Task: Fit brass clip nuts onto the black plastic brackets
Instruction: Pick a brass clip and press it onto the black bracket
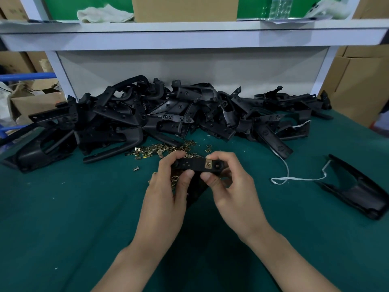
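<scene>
I hold one black plastic bracket [194,165] above the green table, its flat arm lying left to right. My left hand [168,186] grips its left end, thumb in front and fingers behind. My right hand [229,182] pinches the right end, thumb on the near edge. A brass clip nut [208,164] sits on the arm close to the right end. Loose brass clip nuts [155,151] lie scattered just beyond and under my hands. The bracket's lower part is hidden behind my hands.
A large heap of black brackets [168,114] spans the back of the green table [63,218]. One more black bracket [357,190] lies at the right with a white string [294,179] beside it. A white shelf [189,39] overhangs the heap; cardboard boxes [357,81] stand to both sides.
</scene>
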`<state>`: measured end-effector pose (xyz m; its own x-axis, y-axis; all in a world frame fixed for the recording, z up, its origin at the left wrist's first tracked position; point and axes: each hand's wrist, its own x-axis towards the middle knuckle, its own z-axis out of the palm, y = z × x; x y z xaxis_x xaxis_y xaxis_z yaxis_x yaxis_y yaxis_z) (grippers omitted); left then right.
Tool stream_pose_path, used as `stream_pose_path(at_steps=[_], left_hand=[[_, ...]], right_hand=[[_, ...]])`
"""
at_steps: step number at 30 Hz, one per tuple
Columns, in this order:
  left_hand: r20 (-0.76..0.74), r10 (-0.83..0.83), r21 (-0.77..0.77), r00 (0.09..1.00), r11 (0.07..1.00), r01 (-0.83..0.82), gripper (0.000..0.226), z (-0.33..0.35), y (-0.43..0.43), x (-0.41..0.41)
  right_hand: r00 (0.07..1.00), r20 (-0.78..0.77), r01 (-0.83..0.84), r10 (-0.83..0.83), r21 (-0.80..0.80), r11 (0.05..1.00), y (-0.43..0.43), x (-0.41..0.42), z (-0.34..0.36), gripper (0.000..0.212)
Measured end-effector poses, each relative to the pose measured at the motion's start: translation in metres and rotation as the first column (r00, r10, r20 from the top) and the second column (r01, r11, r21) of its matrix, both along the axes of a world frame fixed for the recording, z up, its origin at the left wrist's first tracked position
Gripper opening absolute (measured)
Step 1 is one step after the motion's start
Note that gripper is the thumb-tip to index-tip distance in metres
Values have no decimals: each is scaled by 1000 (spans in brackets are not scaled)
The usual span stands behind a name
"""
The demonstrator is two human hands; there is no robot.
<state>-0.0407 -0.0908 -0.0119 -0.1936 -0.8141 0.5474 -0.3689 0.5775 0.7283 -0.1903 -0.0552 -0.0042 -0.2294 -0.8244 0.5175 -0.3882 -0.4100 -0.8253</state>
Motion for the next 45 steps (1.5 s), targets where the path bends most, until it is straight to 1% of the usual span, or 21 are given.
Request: stream_pose_path(at_steps=[4,9,17,24,28,30,33,37,45], left_hand=[[19,-2,26,1000,1000,1,30,0,-2,2],[52,-17,42,999,999,15,30,1,-1,2],[44,-46,49,998,998,43,29,0,0,1],[41,-29,49,999,998,27,27,0,1,0],[54,-21,47,998,999,18,27,0,1,1],[55,-15,45,998,999,12,27,1,1,1],[49,-13,49,999,999,11,27,1,1,1],[37,-23,58,999,998,21,28,0,1,1],[-53,-35,64,998,997,38,27,-1,-1,-4]], right_hand=[[1000,-19,-23,24,41,999,-1,-2,-2,26],[1000,24,-11,10,26,1000,-1,-2,-1,24],[998,61,-27,27,-5,1000,-1,-2,3,26],[999,41,-21,22,-5,1000,-3,-3,-1,30],[998,69,-14,14,4,1000,-3,-1,-3,27],[995,96,-12,11,4,1000,-3,0,-3,29],[993,121,-6,6,-1,1000,-2,1,-2,33],[997,77,-1,3,-16,1000,-2,1,-1,27],[998,45,41,-40,-14,999,-3,-1,-4,31]])
